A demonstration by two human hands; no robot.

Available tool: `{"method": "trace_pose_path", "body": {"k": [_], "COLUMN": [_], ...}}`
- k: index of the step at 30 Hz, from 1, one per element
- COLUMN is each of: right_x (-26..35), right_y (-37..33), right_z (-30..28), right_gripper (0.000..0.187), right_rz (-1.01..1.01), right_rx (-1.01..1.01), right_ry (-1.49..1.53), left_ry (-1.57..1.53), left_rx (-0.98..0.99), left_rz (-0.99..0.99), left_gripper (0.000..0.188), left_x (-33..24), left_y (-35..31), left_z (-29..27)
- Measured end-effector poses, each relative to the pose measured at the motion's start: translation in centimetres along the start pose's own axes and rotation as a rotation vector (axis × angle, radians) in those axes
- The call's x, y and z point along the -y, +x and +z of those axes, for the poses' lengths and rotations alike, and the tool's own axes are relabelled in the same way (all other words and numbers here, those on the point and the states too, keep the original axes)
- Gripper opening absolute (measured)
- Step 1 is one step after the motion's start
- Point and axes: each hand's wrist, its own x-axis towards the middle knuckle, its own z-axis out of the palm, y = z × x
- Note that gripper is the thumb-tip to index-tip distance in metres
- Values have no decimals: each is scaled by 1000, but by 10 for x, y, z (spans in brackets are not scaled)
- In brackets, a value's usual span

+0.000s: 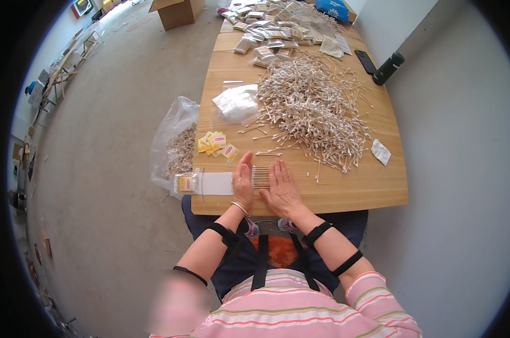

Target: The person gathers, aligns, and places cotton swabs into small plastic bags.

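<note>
You hold your left hand (243, 183) on edge, fingers straight, and your right hand (281, 188) flat, palm down; a cotton swab row (260, 177) lies between them, a swab heap (317, 110) beyond your right hand.

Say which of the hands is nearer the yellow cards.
Left. The left hand is just right of the yellow cards, toward the person; the right hand is farther right, across the row of cotton swabs.
</note>
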Motion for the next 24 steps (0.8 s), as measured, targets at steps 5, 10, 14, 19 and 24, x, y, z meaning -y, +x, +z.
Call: {"method": "trace_pose_path", "body": {"k": [5, 10, 14, 19, 24], "right_x": [17, 22, 15, 12, 10], "right_y": [5, 3, 3, 2, 1], "right_z": [-4, -3, -3, 2, 11], "right_gripper": [92, 96, 104, 101, 99], "right_rz": [76, 40, 53, 34, -7], "right_rx": [137, 93, 91, 85, -9], "right_ry": [-188, -176, -200, -296, -279], "left_ry": [51, 85, 880, 1290, 1397], "left_rx": [-11, -25, 156, 436, 499], "left_rz": [33, 21, 301, 324, 322], "left_gripper": [54, 46, 35, 49, 60], "left_x": [5, 3, -19, -44, -44], "left_y": [1, 1, -19, -56, -64], "left_z": [2, -11, -22, -24, -21]}}
